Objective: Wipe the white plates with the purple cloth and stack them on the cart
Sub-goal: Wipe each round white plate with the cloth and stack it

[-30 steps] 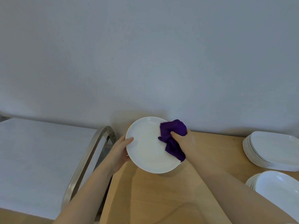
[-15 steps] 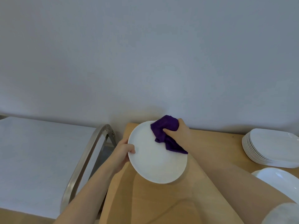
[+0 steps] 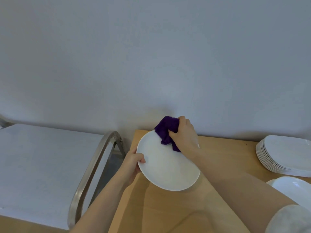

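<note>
Right hand (image 3: 184, 137) gripping purple cloth (image 3: 166, 132), now wiping plate (image 3: 168, 165) far rim; left hand (image 3: 133, 163) fingers pinching near-left rim. Wipe nearly done.

Plain white, unpatterned: round plate (image 3: 168, 165) over the wooden table's (image 3: 168, 212) left edge. Deep purple: bunched cloth (image 3: 166, 130) at that plate's far rim. Also plain white: stacked plates (image 3: 286, 155) at the right edge, cart top (image 3: 42, 165). Light tan wood, faint grain. Silver metal: cart handle (image 3: 94, 165). Pale grey-blue wall (image 3: 151, 56).
</note>
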A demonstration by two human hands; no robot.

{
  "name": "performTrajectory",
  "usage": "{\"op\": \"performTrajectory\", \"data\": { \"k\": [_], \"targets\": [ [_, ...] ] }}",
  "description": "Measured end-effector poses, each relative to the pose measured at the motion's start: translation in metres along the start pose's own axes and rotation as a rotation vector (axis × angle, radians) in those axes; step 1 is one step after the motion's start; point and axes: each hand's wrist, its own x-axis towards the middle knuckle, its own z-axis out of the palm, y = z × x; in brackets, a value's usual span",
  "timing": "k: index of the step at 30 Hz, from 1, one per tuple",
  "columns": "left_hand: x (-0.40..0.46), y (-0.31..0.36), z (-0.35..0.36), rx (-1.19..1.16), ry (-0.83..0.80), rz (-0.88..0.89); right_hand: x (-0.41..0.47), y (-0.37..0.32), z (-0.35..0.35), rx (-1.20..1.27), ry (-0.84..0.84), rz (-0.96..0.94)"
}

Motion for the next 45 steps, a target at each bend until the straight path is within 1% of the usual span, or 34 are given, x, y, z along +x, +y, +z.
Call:
{"op": "performTrajectory", "data": {
  "k": [4,6,9,12,14,18,20,22,26,28,32,36,41,43,45],
  "targets": [
    [-0.005,-0.006,-0.006,-0.052,0.052,0.063,0.0,0.01,-0.011,0.141,0.002,0.08],
    [-0.007,-0.008,-0.006,-0.074,0.055,0.074,-0.004,0.01,-0.015,0.213,0.04,0.102],
    [-0.008,-0.012,-0.004,-0.107,0.056,0.07,-0.016,0.007,-0.018,0.329,0.149,0.084],
    [-0.007,-0.015,0.001,-0.096,0.042,0.083,-0.026,-0.004,-0.013,0.349,0.185,0.042],
    [-0.007,-0.016,0.005,-0.085,0.009,0.099,-0.027,-0.011,-0.003,0.318,0.165,0.028],
    [-0.006,-0.015,0.016,-0.042,-0.02,0.123,-0.026,-0.023,0.021,0.218,0.065,-0.002],
    [-0.004,-0.015,0.019,-0.026,-0.033,0.143,-0.032,-0.026,0.027,0.168,0.024,-0.05],
    [-0.002,-0.016,0.017,-0.031,-0.034,0.166,-0.042,-0.027,0.028,0.138,-0.054,-0.126],
    [0.0,-0.023,0.007,-0.088,-0.006,0.192,-0.062,-0.025,0.025,0.015,-0.211,-0.286],
    [0.001,-0.026,0.003,-0.145,0.032,0.195,-0.072,-0.024,0.024,-0.044,-0.228,-0.321],
    [0.003,-0.028,0.0,-0.228,0.089,0.188,-0.088,-0.019,0.021,-0.035,-0.264,-0.362],
    [0.006,-0.031,0.003,-0.287,0.158,0.149,-0.097,-0.015,0.012,-0.072,-0.27,-0.381],
    [0.007,-0.033,0.005,-0.351,0.202,0.105,-0.103,0.007,0.001,-0.333,-0.152,-0.558],
    [0.008,-0.032,0.003,-0.354,0.209,0.096,-0.096,0.02,-0.002,-0.399,-0.093,-0.539],
    [0.007,-0.028,0.002,-0.325,0.205,0.112,-0.088,0.027,-0.006,-0.418,-0.06,-0.481]
  ]
}}
